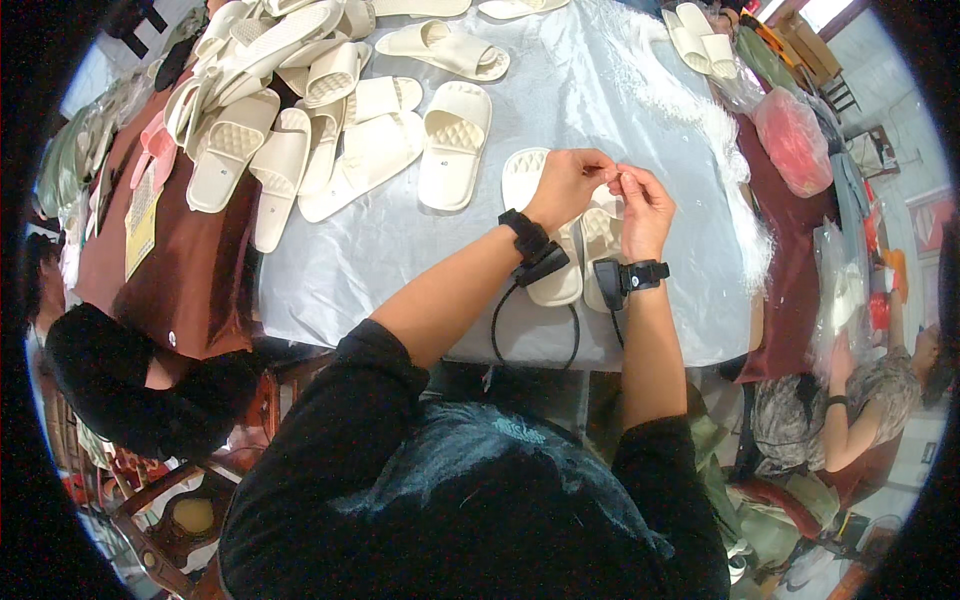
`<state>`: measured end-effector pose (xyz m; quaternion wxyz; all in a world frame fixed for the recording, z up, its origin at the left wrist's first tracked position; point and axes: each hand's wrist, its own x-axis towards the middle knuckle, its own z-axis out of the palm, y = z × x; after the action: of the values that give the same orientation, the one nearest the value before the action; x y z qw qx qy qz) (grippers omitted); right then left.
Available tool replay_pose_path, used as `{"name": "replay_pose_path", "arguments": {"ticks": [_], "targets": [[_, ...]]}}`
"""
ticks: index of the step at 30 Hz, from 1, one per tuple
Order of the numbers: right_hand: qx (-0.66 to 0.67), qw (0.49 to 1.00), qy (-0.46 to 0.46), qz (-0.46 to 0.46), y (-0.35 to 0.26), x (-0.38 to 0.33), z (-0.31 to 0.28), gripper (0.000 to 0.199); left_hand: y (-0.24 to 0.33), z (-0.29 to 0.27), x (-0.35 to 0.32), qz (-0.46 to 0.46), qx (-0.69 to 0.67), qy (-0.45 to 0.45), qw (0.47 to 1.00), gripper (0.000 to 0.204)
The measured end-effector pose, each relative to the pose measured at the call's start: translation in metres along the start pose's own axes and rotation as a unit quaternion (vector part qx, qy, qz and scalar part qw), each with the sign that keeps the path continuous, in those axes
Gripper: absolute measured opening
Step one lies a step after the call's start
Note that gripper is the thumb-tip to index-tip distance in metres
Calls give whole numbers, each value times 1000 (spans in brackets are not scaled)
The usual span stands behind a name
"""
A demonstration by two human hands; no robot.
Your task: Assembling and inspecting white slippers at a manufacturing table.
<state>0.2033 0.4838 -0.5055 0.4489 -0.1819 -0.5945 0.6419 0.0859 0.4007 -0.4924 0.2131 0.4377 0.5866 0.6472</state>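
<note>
My left hand (570, 188) and my right hand (646, 208) meet fingertip to fingertip above the table. Both are closed in a pinch, and whatever lies between the fingers is too small to make out. Below them, side by side, lie a cream slide slipper (556, 284) on the left and a second cream slipper (597, 234) on the right, each partly covered by my hands and wrists. Another cream slipper (456, 145) rests flat to the left of my hands. Each wrist wears a black strap with a small device and a cable.
Cream slippers (330, 75) are heaped at the far left of the table, which has a pale plastic cover (400, 270). A white pair (700, 42) lies at the far right, near a pink bag (792, 140). Other people sit at both sides.
</note>
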Motion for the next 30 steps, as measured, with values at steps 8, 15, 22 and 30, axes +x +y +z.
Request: {"name": "replay_pose_path", "arguments": {"ticks": [8,15,22,30], "targets": [[32,999,29,12,1,-2,0,11,1,1,-2,-19,-2,7,1000,11],[41,998,33,23,2,0,-2,10,2,2,-1,-14,10,8,1000,11],[96,995,34,17,1,-1,0,10,1,0,-1,-16,20,11,1000,11],[116,993,23,2,-3,-3,-2,12,-2,0,-1,-30,-17,23,999,12]]}}
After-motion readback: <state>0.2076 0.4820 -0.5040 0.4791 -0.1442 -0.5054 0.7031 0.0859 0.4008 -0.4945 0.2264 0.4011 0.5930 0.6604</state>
